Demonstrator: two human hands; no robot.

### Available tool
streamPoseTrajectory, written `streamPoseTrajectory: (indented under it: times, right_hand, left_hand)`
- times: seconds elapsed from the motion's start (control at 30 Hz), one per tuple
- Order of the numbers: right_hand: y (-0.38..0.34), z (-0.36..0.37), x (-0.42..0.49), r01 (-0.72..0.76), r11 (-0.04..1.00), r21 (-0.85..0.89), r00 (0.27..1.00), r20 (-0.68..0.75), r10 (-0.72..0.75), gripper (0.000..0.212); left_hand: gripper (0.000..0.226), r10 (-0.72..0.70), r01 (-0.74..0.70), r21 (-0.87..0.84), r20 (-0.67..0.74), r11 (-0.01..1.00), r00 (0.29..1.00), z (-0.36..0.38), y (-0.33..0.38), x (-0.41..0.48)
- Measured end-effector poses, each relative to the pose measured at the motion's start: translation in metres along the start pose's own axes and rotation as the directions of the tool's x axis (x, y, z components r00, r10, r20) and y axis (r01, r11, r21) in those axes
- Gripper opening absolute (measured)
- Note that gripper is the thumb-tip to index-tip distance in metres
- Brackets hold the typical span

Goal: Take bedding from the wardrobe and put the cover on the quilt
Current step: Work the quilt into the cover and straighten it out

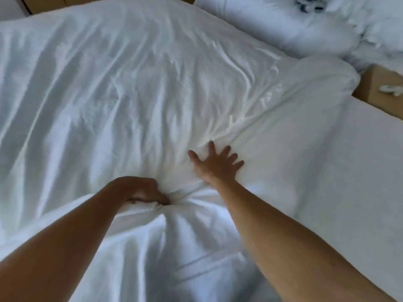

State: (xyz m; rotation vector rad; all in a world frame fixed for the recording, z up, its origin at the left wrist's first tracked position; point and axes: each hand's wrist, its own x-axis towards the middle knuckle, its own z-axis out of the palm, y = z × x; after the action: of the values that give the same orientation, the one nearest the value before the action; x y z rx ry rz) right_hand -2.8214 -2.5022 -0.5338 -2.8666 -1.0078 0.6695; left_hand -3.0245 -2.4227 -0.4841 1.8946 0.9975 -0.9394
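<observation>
Two bare arms come in from the near edge, and both hands are on the white cover [130,83], which is spread over most of the bed and creased all over. The left hand [141,191] is closed tight around a bunched handful of the cover near the middle of the near side, and the folds fan out from that grip. The right hand [217,164] is a bit farther in and to the right. It lies flat with fingers [211,147] splayed wide, palm pressing down into the fabric and holding nothing. The two hands are close together but not touching.

At the far right the cover ends in a puffy corner [322,88] that looks stuffed (probably the quilt in there, but nobody could tell for sure from this angle, since it's all white on white). Right of that is a bare strip of mattress [359,171], flat and smooth. Far right in the scene sit a couple of white pillows [283,27] with something dark and blurry [309,5] on top. A wooden surface [375,81] peeks out between pillows and mattress, with a small white thing [390,90] on it, too blurry to make out.
</observation>
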Motion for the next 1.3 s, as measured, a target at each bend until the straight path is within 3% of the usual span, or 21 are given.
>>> streamPoseTrajectory:
  times: [0.1, 0.13, 0.2, 0.27, 0.3, 0.37, 0.43, 0.5, 0.57, 0.63, 0.67, 0.73, 0.77, 0.83, 0.9, 0.97, 1.03, 1.13, 1.17, 1.23, 1.3]
  right_hand:
    - [-0.023, 0.044, -0.077, 0.077, 0.997, -0.003, 0.995, -0.064, -0.077, 0.089]
    - [-0.025, 0.05, -0.097, 0.124, 0.992, -0.016, 0.99, -0.063, -0.125, 0.084]
    - [-0.015, 0.046, -0.123, 0.169, 0.984, -0.055, 0.972, -0.156, -0.175, 0.081]
    - [0.015, 0.035, -0.141, -0.014, 0.999, 0.043, 0.942, -0.335, 0.028, 0.089]
    - [0.034, 0.034, -0.152, -0.196, 0.959, 0.202, 0.912, -0.322, 0.254, 0.101]
    - [0.065, 0.041, -0.177, -0.541, 0.66, 0.521, 0.775, 0.003, 0.632, 0.128]
    - [0.073, 0.061, -0.206, -0.672, 0.428, 0.605, 0.658, 0.221, 0.72, 0.141]
    - [0.068, 0.082, -0.234, -0.694, 0.344, 0.632, 0.606, 0.255, 0.754, 0.141]
    - [0.062, 0.102, -0.269, -0.714, 0.314, 0.625, 0.573, 0.264, 0.776, 0.138]
    - [0.055, 0.124, -0.31, -0.742, 0.281, 0.608, 0.546, 0.305, 0.78, 0.136]
    - [0.049, 0.135, -0.33, -0.749, 0.244, 0.616, 0.535, 0.346, 0.771, 0.133]
    - [0.04, 0.156, -0.358, -0.726, 0.166, 0.667, 0.559, 0.432, 0.708, 0.109]
    - [0.042, 0.164, -0.366, -0.685, 0.154, 0.712, 0.608, 0.442, 0.66, 0.088]
    - [0.059, 0.175, -0.378, -0.55, 0.206, 0.809, 0.73, 0.347, 0.589, 0.05]
    - [0.083, 0.184, -0.384, -0.447, 0.266, 0.854, 0.776, 0.223, 0.59, 0.039]
    - [0.095, 0.199, -0.398, -0.377, 0.246, 0.893, 0.767, 0.153, 0.623, 0.044]
    - [0.095, 0.214, -0.405, -0.375, 0.222, 0.9, 0.746, 0.151, 0.649, 0.048]
    - [0.089, 0.214, -0.408, -0.425, 0.24, 0.873, 0.735, 0.177, 0.655, 0.054]
    - [0.086, 0.206, -0.411, -0.45, 0.276, 0.849, 0.74, 0.182, 0.648, 0.058]
    - [0.087, 0.192, -0.412, -0.494, 0.416, 0.764, 0.76, 0.147, 0.633, 0.071]
    - [0.084, 0.175, -0.401, -0.522, 0.622, 0.584, 0.779, 0.028, 0.627, 0.09]
  left_hand:
    - [0.058, 0.033, -0.028, -0.039, 0.136, 0.999, 0.99, 0.019, -0.032, -0.025]
    - [0.049, 0.037, -0.028, -0.049, 0.18, 0.998, 0.983, 0.027, -0.043, -0.031]
    - [0.023, 0.062, -0.042, -0.156, 0.124, 0.987, 0.99, 0.04, -0.071, -0.041]
    - [0.017, 0.05, -0.044, -0.344, 0.011, 0.938, 0.999, 0.043, -0.106, -0.049]
    - [0.021, 0.049, -0.042, -0.401, 0.005, 0.915, 0.999, 0.043, -0.126, -0.054]
    - [0.04, 0.06, -0.024, -0.395, 0.079, 0.918, 0.995, 0.054, -0.159, -0.063]
    - [0.047, 0.042, 0.0, -0.359, 0.11, 0.933, 0.993, 0.081, -0.175, -0.065]
    - [0.035, 0.024, -0.013, -0.409, 0.021, 0.913, 0.999, 0.11, -0.175, -0.064]
    - [0.018, -0.007, -0.019, -0.572, -0.042, 0.82, 0.999, 0.125, -0.168, -0.061]
    - [0.015, -0.012, -0.064, -0.687, -0.105, 0.724, 0.994, 0.133, -0.161, -0.058]
    - [0.018, -0.008, -0.107, -0.677, -0.165, 0.728, 0.986, 0.139, -0.157, -0.056]
    - [0.022, -0.017, -0.174, -0.62, -0.291, 0.765, 0.957, 0.151, -0.151, -0.056]
    - [0.023, -0.023, -0.192, -0.614, -0.324, 0.766, 0.946, 0.155, -0.149, -0.058]
    - [0.023, -0.028, -0.214, -0.629, -0.351, 0.747, 0.936, 0.157, -0.153, -0.062]
    - [0.021, -0.019, -0.245, -0.63, -0.381, 0.737, 0.924, 0.159, -0.165, -0.061]
    - [0.026, 0.028, -0.299, -0.551, -0.446, 0.779, 0.895, 0.172, -0.173, -0.071]
    - [0.037, 0.065, -0.276, -0.37, -0.491, 0.887, 0.869, 0.188, -0.173, -0.076]
    - [0.042, -0.009, -0.039, -0.09, -0.477, 0.995, 0.879, 0.193, -0.156, -0.083]
    - [0.045, -0.043, 0.062, 0.021, -0.496, 0.998, 0.867, 0.192, -0.152, -0.087]
    - [0.075, 0.001, 0.156, 0.204, -0.609, 0.967, 0.794, 0.189, -0.138, -0.092]
    - [0.098, 0.259, 0.029, 0.359, -0.724, 0.933, 0.639, 0.192, -0.108, -0.092]
